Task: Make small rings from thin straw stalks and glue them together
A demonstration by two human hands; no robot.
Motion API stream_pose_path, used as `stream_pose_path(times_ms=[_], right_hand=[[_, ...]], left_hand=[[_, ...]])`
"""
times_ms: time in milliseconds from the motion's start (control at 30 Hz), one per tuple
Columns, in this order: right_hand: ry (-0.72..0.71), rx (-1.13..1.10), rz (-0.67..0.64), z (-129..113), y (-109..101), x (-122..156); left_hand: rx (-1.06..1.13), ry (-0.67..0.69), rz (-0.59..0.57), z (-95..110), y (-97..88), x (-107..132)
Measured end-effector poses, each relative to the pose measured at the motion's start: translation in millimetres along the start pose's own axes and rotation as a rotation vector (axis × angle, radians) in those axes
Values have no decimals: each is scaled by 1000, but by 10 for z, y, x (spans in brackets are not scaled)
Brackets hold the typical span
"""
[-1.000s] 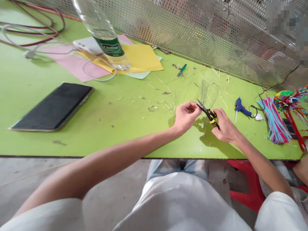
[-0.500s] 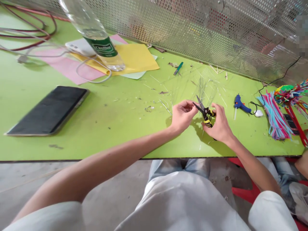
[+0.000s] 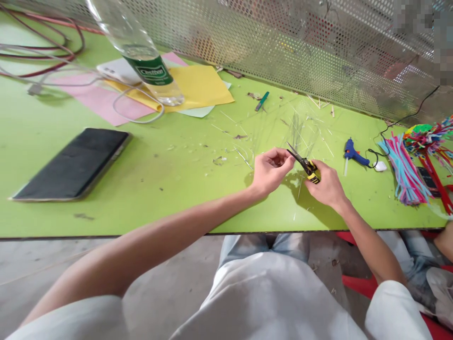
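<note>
Here are the yellow-and-black snips (image 3: 307,165), narrow dark blades angled up-left, handles clasped in the right hand (image 3: 327,186), near the green desk's (image 3: 177,212) front edge.

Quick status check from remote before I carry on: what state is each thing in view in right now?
right hand, closed around the snips' handles
yellow-and-black snips, held up, blades pointing toward the left hand
left hand, fingers curled beside the blades, unclear whether holding anything
blue glue gun, lying on its side
plastic bottle, upright on yellow paper
black phone, lying flat
</note>
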State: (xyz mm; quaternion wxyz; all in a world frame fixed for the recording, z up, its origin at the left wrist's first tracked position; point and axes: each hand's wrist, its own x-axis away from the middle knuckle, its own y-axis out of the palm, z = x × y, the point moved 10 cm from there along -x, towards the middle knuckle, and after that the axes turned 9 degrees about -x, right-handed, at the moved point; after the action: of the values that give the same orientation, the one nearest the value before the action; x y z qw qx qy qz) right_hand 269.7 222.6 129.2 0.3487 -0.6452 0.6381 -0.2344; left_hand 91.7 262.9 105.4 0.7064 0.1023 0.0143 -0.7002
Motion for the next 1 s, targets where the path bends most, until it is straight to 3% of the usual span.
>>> stream_pose_path(times_ms=[300, 600, 800, 900, 1000], right_hand=[[11, 38, 43, 70, -20, -39], [-25, 147, 136, 43, -186, -47], [-7, 183, 241, 158, -517, -182], [16, 281, 346, 248, -876, -194], [129, 436, 393, 516, -1230, -155]], left_hand=[[14, -43, -25, -17, 20, 22], [80, -64, -114, -64, 87, 19], [52, -135, -117, -147, 139, 12], [42, -171, -128, -177, 137, -7], [48, -259, -156, -265, 128, -52]])
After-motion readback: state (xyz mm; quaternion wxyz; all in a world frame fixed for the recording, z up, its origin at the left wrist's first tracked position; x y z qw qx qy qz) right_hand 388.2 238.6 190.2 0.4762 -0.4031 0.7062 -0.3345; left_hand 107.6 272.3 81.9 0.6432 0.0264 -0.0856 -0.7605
